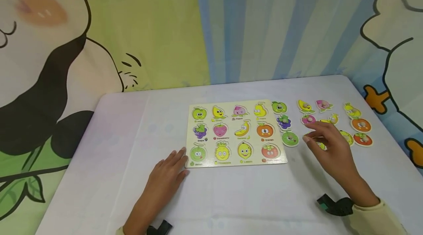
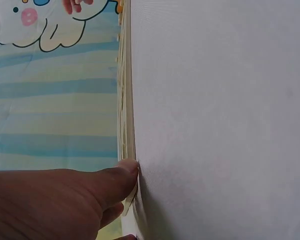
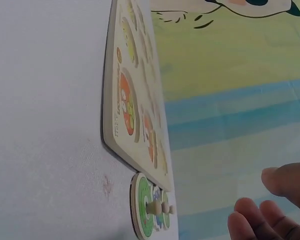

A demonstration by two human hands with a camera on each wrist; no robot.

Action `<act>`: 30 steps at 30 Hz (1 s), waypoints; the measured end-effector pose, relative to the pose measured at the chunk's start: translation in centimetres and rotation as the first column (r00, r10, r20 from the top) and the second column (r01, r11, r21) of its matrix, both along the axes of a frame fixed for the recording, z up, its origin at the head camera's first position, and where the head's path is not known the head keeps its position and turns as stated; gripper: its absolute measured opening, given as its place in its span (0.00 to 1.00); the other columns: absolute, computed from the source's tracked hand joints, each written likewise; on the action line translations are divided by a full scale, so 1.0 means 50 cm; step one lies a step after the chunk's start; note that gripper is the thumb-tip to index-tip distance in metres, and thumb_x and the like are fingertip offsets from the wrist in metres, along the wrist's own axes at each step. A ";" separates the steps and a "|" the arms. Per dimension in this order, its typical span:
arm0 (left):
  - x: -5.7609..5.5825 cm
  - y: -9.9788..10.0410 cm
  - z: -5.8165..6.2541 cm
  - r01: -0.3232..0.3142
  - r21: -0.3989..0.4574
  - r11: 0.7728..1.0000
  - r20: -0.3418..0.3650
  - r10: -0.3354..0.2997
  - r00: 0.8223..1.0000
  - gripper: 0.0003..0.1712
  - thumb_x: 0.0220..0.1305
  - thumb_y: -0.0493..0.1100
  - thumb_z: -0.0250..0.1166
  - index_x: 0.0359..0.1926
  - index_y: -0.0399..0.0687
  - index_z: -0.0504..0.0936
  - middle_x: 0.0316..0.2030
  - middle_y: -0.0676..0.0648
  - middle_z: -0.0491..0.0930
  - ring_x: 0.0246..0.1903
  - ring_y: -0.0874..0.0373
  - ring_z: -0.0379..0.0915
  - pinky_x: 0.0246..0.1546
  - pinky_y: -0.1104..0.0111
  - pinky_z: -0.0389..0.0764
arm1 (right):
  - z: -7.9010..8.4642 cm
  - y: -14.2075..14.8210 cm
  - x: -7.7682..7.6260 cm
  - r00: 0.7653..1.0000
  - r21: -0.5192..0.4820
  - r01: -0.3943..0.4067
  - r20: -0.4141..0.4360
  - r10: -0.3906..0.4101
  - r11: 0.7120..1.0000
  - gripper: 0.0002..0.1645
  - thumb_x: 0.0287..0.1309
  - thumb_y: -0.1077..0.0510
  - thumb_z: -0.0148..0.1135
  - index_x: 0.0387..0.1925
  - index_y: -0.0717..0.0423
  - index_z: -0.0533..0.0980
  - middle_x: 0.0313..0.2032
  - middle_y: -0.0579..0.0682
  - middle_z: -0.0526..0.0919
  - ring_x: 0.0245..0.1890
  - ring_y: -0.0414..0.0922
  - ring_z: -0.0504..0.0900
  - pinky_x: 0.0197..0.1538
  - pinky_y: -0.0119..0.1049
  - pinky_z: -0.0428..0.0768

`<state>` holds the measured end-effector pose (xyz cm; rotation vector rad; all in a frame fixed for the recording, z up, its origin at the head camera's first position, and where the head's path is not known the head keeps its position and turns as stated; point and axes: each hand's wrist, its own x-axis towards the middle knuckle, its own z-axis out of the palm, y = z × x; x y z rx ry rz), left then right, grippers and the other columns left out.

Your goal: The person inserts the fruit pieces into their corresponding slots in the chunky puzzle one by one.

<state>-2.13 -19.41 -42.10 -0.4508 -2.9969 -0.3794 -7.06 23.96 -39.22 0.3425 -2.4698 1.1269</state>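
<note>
A wooden fruit puzzle board (image 1: 234, 150) lies flat on the table. My left hand (image 1: 166, 178) rests at its lower left corner, fingers straight, fingertips touching the edge; in the left wrist view the thumb (image 2: 117, 182) lies against the board's side. Above the loose fruit pieces hovers my right hand (image 1: 335, 152), fingers bent, thumb apart from them. The right wrist view shows nothing between thumb and fingers. Beneath that hand a yellow piece (image 1: 321, 146) is partly hidden. Nearby lie the strawberry piece (image 1: 308, 119), banana piece (image 1: 333, 118) and lemon piece (image 1: 347, 137).
Along the board's right edge lie the apple (image 1: 279, 107), grape (image 1: 284, 122) and melon (image 1: 290, 138) pieces, with knobs. Farther right are pear (image 1: 352, 111), orange (image 1: 361, 125) and tomato (image 1: 362, 139) pieces. A peach piece (image 1: 324, 105) lies at the back. A printed curtain (image 1: 257, 25) hangs behind the table.
</note>
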 end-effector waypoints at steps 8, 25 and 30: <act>-0.001 0.007 0.005 -0.011 -0.028 1.000 -0.015 0.011 1.000 0.33 0.54 0.45 0.74 0.61 0.39 0.77 0.65 0.44 0.70 0.63 0.42 0.66 0.54 0.44 0.72 | -0.011 -0.018 -0.063 0.999 -0.098 -0.006 0.032 0.009 0.995 0.23 0.55 0.74 0.65 0.54 0.63 0.78 0.49 0.57 0.77 0.39 0.28 0.76 0.44 0.14 0.73; 0.001 0.021 0.010 -0.031 -0.039 0.999 -0.009 0.030 0.999 0.26 0.53 0.40 0.75 0.55 0.40 0.82 0.60 0.44 0.76 0.60 0.42 0.70 0.51 0.46 0.76 | -0.088 0.011 -0.260 0.919 -0.202 0.087 0.394 -0.001 0.975 0.29 0.64 0.46 0.62 0.63 0.49 0.73 0.52 0.51 0.79 0.41 0.41 0.81 0.37 0.22 0.80; 0.001 0.022 0.013 -0.014 -0.103 0.995 0.067 0.021 0.997 0.36 0.53 0.53 0.74 0.61 0.41 0.78 0.64 0.44 0.72 0.63 0.42 0.66 0.55 0.44 0.72 | -0.041 -0.025 -0.250 0.889 -0.186 0.095 0.457 0.001 0.978 0.27 0.66 0.50 0.60 0.62 0.58 0.73 0.55 0.59 0.77 0.42 0.43 0.79 0.39 0.24 0.80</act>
